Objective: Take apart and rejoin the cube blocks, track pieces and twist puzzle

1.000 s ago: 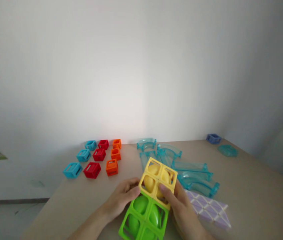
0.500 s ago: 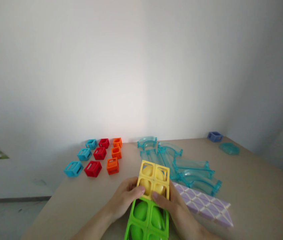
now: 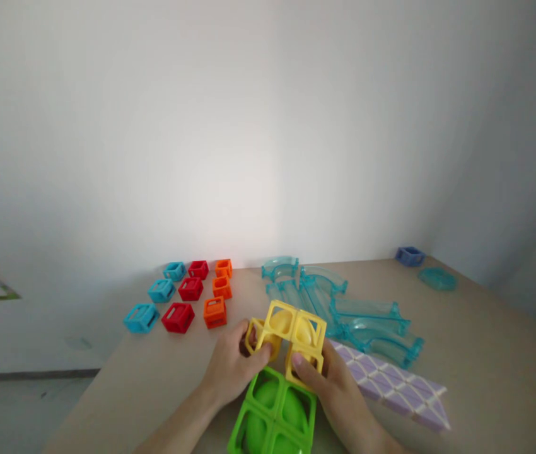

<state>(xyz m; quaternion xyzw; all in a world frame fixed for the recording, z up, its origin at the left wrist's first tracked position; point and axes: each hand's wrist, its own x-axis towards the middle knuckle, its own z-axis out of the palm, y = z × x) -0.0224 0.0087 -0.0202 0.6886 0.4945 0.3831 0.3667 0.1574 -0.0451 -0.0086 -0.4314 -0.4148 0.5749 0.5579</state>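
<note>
Several yellow frame blocks (image 3: 295,325) stand at the top of a stack of green frame blocks (image 3: 272,413) near the front of the table. My left hand (image 3: 238,362) grips one yellow block (image 3: 255,334), which is tilted out at the left side. My right hand (image 3: 327,372) is closed on the yellow blocks at the right, thumb pressed on the lower one. A gap shows between the lower yellow blocks. The fingertips behind the blocks are mostly hidden.
Rows of blue (image 3: 141,317), red (image 3: 178,317) and orange blocks (image 3: 215,312) stand at the left. Clear teal track pieces (image 3: 365,309) lie behind my right hand, beside a purple patterned strip (image 3: 395,384). A dark blue block (image 3: 410,255) and teal disc (image 3: 437,279) sit back right.
The lower left yellow block has come away from its neighbours and swung out to the left with my left hand. The green blocks have shifted slightly, and the view has moved a little.
</note>
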